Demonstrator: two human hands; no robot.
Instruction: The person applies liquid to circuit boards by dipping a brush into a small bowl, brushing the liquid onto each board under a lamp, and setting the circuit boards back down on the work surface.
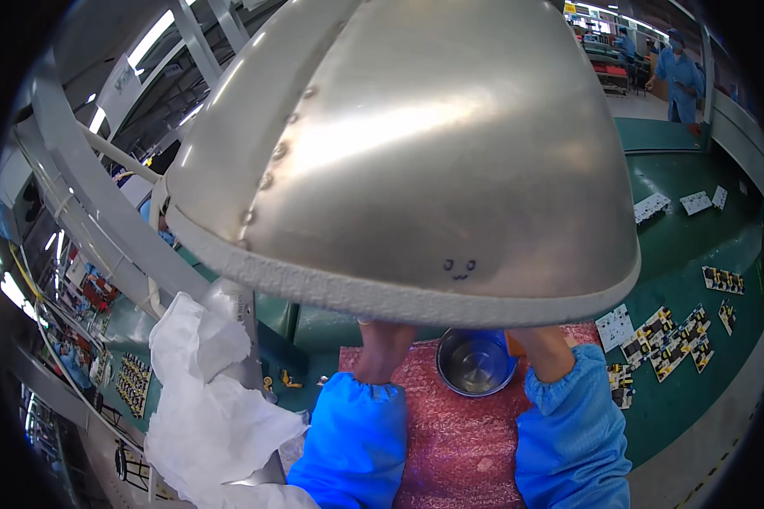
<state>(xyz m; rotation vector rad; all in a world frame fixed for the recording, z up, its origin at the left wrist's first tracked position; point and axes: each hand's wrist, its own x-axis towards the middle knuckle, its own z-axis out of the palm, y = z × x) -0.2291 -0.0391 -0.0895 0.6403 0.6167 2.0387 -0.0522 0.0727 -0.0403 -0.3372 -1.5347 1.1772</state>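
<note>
A large metal hood (450,195) with a pale padded rim covers the middle of my view and hides the fingers of both hands. My left hand (385,346) reaches under its front edge, with only the wrist showing above a blue sleeve. On the other side my right hand (545,349) also goes under the rim, next to a small orange thing (514,344) that I cannot name. Between my wrists stands a round blue-rimmed bowl (474,365), shiny inside. It rests on a red bubble-wrap sheet (458,441). What either hand holds is hidden.
Several circuit boards (666,339) lie on the green table (713,225) at the right. Crumpled white sheeting (216,424) drapes a metal support at my left. More boards (133,384) lie farther left. A person in blue (677,75) stands at the far right.
</note>
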